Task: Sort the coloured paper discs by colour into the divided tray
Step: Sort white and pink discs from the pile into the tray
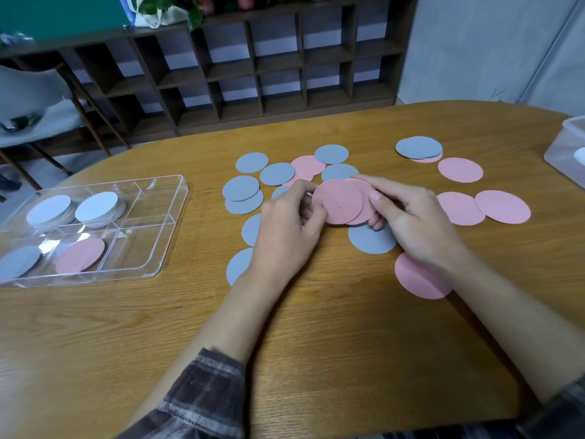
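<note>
Both hands meet over the middle of the desk, lifted a little above the scattered paper. The left hand curls its fingers and pinches the left edge of the pink discs. The right hand pinches their right edge, thumb on top and fingers tucked underneath. The discs are fanned slightly, and two show. There may be more behind them, but the hands hide that.

Loose grey discs lie in an overlapping cluster just beyond and to the left of the hands. One more grey disc sits partly under the right hand. Loose pink discs are spread to the right, and another pink one pokes out from under the right wrist.

The clear divided tray stands at the left side of the desk, well apart from the hands. Its two far compartments hold white stacks. A grey disc lies in the near left compartment, and a pink disc in the compartment beside it.

A clear plastic box sits at the far right edge. Behind the desk stand a dark wooden shelf unit and a pale chair. A plaid sleeve covers the left forearm.
</note>
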`<action>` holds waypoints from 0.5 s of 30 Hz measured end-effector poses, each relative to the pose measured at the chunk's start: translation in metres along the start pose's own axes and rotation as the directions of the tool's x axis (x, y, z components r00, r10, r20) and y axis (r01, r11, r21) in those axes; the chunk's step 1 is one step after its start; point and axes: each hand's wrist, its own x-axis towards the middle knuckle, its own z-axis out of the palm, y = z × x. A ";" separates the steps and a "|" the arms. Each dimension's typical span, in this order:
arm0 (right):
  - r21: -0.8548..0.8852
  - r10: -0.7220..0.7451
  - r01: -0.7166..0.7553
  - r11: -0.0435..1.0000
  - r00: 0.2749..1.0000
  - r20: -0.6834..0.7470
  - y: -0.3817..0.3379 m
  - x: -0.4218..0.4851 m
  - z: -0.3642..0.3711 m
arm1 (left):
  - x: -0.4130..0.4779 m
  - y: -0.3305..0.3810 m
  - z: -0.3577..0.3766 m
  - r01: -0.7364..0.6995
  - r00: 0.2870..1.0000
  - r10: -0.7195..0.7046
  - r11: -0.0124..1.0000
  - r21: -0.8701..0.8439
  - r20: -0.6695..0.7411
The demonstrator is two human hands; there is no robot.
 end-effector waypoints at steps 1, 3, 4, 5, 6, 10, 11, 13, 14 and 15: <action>0.011 0.005 -0.005 1.000 1.000 0.011 0.000 0.000 0.001 | -0.001 0.001 0.000 0.011 1.000 -0.011 1.000 -0.011 -0.001; 0.017 0.008 -0.009 1.000 1.000 0.026 -0.001 0.000 0.003 | -0.001 0.002 0.000 0.028 0.999 -0.029 0.999 -0.017 -0.015; 0.016 0.006 -0.006 1.000 0.999 0.032 -0.002 0.000 0.003 | -0.001 0.002 0.000 0.037 0.999 -0.038 0.999 -0.022 -0.026; 0.013 0.000 -0.001 1.000 0.999 0.038 -0.004 -0.001 0.004 | 0.000 0.002 0.000 0.046 0.998 -0.047 0.998 -0.032 -0.034; 0.008 -0.009 0.008 1.000 0.999 0.045 -0.006 -0.002 0.003 | 0.000 0.002 0.000 0.052 0.998 -0.053 0.998 -0.037 -0.039; -0.055 -0.057 0.061 0.997 0.995 0.082 -0.012 -0.005 0.007 | 0.000 0.001 0.002 0.068 0.997 -0.069 0.997 -0.033 -0.045; -0.082 -0.070 0.076 0.994 0.994 0.084 -0.011 -0.005 0.008 | 0.000 0.000 0.003 0.069 0.997 -0.070 0.997 -0.024 -0.043; -0.163 -0.101 0.113 0.980 0.991 0.083 -0.007 -0.003 0.010 | 0.000 -0.002 0.004 0.057 0.997 -0.057 0.998 0.005 -0.043; -0.209 -0.113 0.128 0.970 0.990 0.082 -0.005 -0.002 0.010 | -0.001 -0.002 0.004 0.045 0.998 -0.044 0.999 0.019 -0.046; -0.243 -0.119 0.136 0.960 0.990 0.082 -0.004 -0.002 0.011 | -0.001 -0.003 0.005 0.034 0.998 -0.032 0.999 0.033 -0.049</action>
